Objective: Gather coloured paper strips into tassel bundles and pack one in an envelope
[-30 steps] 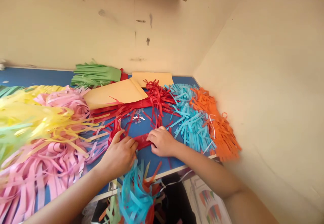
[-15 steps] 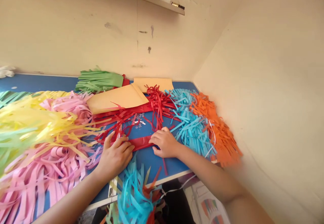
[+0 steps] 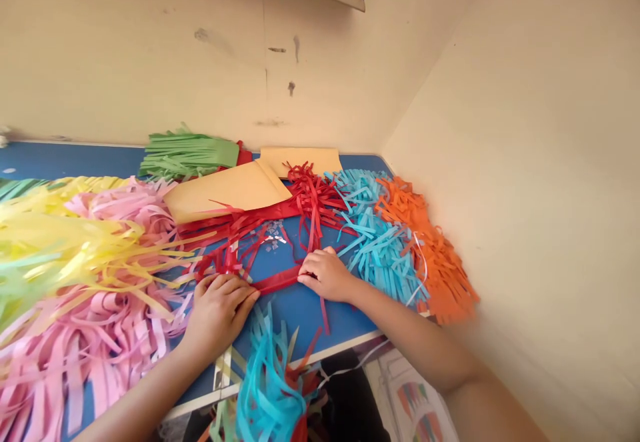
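A narrow folded band of red paper (image 3: 279, 281) lies across the blue table between my hands. My left hand (image 3: 220, 305) has its fingers closed on the band's left end, thumb along the lower edge. At the other end, my right hand (image 3: 327, 275) pinches the band between thumb and fingers. Red fringe strips (image 3: 313, 222) spread behind the band. Blue fringe (image 3: 273, 375) hangs over the table's front edge, just below my left hand. Small shiny scraps (image 3: 274, 237) lie behind the band.
Pink fringe (image 3: 100, 335) and yellow fringe (image 3: 75, 229) cover the left side. Green fringe (image 3: 190, 152) and tan paper (image 3: 225, 192) lie at the back. Blue fringe (image 3: 383, 249) and orange fringe (image 3: 443, 272) are on the right, with a white string (image 3: 423, 262).
My left hand's fingers have drawn together and its thumb now presses the band's end. My right hand's thumb has closed up to its fingers. The view has tipped slightly downward.
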A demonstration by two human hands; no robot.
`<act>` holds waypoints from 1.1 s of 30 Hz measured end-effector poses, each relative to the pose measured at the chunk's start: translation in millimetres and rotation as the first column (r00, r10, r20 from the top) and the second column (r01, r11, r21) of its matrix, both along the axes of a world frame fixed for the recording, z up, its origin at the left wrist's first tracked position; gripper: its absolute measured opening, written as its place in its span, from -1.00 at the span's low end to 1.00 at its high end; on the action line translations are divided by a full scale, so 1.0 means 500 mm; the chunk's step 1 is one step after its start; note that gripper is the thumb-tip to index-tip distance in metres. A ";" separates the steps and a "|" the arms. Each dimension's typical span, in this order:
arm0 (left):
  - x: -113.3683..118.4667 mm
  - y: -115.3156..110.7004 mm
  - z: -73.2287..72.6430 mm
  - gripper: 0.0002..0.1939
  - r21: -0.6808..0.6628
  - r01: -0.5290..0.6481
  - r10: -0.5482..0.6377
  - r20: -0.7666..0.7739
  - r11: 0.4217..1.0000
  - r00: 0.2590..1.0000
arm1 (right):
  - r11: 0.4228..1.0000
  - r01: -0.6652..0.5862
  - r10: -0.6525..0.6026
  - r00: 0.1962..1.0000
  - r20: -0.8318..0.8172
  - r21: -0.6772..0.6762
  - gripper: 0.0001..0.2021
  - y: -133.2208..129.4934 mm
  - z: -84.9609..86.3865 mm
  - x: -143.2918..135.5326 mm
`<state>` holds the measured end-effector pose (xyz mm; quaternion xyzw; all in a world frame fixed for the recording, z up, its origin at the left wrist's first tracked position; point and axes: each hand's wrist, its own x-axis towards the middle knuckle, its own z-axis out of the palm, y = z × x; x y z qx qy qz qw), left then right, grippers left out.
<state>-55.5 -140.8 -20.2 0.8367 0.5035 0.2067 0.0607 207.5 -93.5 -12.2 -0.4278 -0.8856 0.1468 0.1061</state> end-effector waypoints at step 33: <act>0.045 0.021 0.021 -0.80 0.260 0.125 -0.078 -0.185 0.957 0.980 | 0.841 -0.342 0.265 0.936 0.231 0.420 -0.74 0.019 0.003 -0.042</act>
